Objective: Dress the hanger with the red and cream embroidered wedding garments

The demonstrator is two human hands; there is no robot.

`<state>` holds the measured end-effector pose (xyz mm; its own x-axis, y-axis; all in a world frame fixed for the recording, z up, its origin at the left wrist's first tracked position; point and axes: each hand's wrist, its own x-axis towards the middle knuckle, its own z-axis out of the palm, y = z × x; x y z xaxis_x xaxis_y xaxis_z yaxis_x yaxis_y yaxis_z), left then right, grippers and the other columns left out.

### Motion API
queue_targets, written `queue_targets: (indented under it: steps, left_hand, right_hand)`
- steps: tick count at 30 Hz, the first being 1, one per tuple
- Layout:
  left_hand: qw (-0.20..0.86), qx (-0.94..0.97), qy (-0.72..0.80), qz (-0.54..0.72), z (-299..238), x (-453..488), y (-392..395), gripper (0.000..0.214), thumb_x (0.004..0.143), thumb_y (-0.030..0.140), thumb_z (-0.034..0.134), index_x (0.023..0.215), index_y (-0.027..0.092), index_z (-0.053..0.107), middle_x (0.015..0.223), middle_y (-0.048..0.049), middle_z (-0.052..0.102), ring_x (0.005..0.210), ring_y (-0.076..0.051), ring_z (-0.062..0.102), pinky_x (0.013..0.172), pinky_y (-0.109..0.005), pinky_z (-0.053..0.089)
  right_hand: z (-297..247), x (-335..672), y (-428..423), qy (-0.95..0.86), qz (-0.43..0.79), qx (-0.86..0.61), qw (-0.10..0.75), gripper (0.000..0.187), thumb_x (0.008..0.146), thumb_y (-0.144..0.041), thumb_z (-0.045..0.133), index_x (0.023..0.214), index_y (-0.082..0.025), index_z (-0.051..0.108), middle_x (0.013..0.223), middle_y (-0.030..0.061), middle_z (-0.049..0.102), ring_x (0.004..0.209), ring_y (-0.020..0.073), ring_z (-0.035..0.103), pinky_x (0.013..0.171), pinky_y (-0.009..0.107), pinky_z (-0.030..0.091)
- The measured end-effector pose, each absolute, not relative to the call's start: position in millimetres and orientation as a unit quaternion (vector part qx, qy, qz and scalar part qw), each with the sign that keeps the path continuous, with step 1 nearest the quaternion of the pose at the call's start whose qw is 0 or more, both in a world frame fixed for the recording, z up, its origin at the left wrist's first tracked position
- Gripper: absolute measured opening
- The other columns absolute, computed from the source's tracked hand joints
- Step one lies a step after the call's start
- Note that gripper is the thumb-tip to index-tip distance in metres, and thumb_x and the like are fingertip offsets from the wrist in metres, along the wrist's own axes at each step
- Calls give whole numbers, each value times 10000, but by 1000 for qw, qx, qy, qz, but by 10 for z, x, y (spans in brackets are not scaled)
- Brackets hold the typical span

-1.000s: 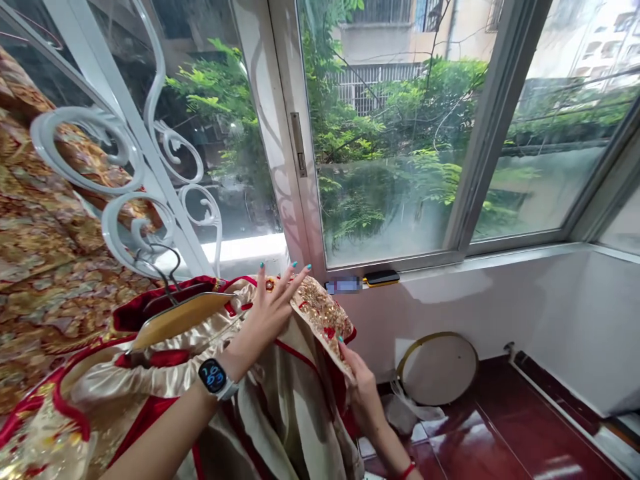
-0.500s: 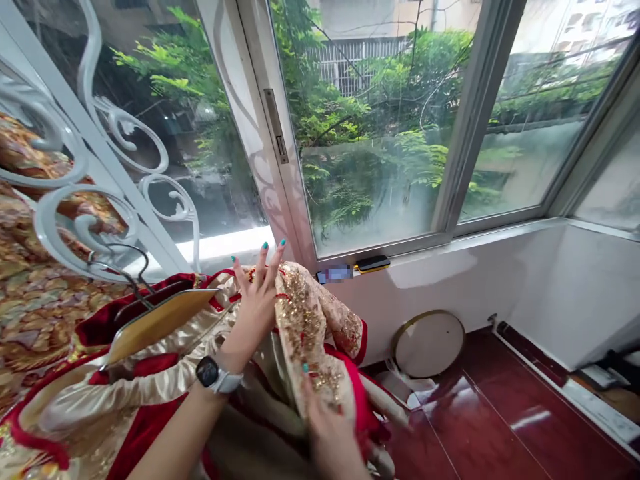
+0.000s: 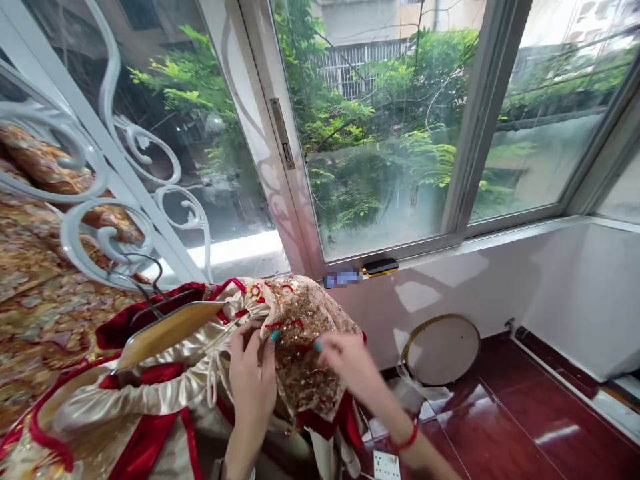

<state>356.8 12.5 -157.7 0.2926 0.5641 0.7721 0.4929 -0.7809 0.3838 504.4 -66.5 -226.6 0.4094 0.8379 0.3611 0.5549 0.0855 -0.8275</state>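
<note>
Presently: left hand [image 3: 253, 380] and right hand [image 3: 350, 367] pinching embroidered garment [image 3: 300, 333], folded partway; satin body still loose by hanger [image 3: 165, 330].

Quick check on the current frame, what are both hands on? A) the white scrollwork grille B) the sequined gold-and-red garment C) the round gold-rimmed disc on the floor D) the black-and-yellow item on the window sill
B: the left hand and right hand both grip the sequined garment hanging on the wooden hanger; the sill item and floor disc lie apart from them.
</note>
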Motion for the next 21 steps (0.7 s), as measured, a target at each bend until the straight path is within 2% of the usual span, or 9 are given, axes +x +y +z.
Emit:
queue_targets:
  steps: [2, 3, 6, 8, 10, 13, 19, 21]
  left_hand:
    - [120, 795, 363, 472, -1591, 3536, 195, 318, 942, 396, 428, 998, 192, 666, 930, -90, 671, 871, -255, 632, 782, -371, 508]
    - [157, 789, 377, 460, -1582, 3526, 226, 349, 939, 429, 417, 1009, 193, 664, 916, -87, 690, 849, -258, 640, 763, -367, 513]
    - [228, 773, 378, 456, -1468, 3544, 282, 398, 932, 472, 405, 1086, 193, 642, 1035, -102, 712, 965, -268, 649, 853, -384, 508]
    - [232, 756, 364, 492, -1329, 3571, 281, 390, 925, 466, 422, 1116, 193, 626, 1116, -107, 697, 1063, -265, 630, 938, -390, 481]
    - [216, 728, 356, 545, -1196, 3559, 257, 369, 912, 455, 466, 1131, 198, 614, 1131, -95, 692, 1075, -252, 628, 970, -380, 469]
    - [218, 690, 360, 588, -1168, 3429, 226, 361, 892, 437, 517, 1161, 209, 595, 1131, -75, 692, 1042, -231, 639, 972, -362, 472]
    - [268, 677, 422, 540, -1619, 3152, 238, 375, 861, 403, 506, 1167, 207, 603, 1183, -92, 683, 1113, -262, 614, 1010, -403, 446]
    - [291, 669, 418, 541, -1671, 3116, 218, 385, 840, 417, 533, 1150, 205, 618, 1175, -87, 691, 1109, -263, 615, 1014, -402, 442]
  right_hand:
    - [-2057, 5540, -521, -469, 82, -658, 583, 301, 871, -292, 516, 1111, -210, 679, 949, 58, 727, 830, 188, 661, 756, 292, 512]
    - [-1972, 5738, -417, -492, 90, -641, 582, 299, 830, -300, 568, 1086, -197, 684, 958, 59, 719, 850, 187, 643, 762, 285, 502]
    - [-1748, 6063, -156, -542, 129, -614, 558, 211, 797, -325, 580, 773, -150, 696, 662, 8, 647, 639, 156, 559, 616, 251, 449]
    - [-1568, 6097, -147, -543, 123, -615, 559, 279, 824, -316, 522, 634, -150, 642, 568, -10, 580, 571, 140, 499, 574, 243, 396]
    - [-1387, 6043, -282, -538, 90, -618, 566, 262, 837, -285, 495, 655, -160, 637, 643, 6, 621, 629, 151, 518, 618, 253, 385]
    - [-1313, 5878, -565, -523, 28, -630, 573, 183, 841, -273, 512, 788, -187, 665, 805, 34, 688, 745, 181, 569, 707, 277, 399]
    - [-1893, 5639, -742, -485, 56, -679, 549, 101, 777, -276, 569, 707, -205, 558, 711, 13, 619, 686, 177, 555, 659, 287, 437]
    - [-1915, 5613, -747, -506, 64, -657, 555, 84, 758, -244, 568, 822, -195, 594, 781, 24, 636, 743, 185, 583, 704, 304, 481]
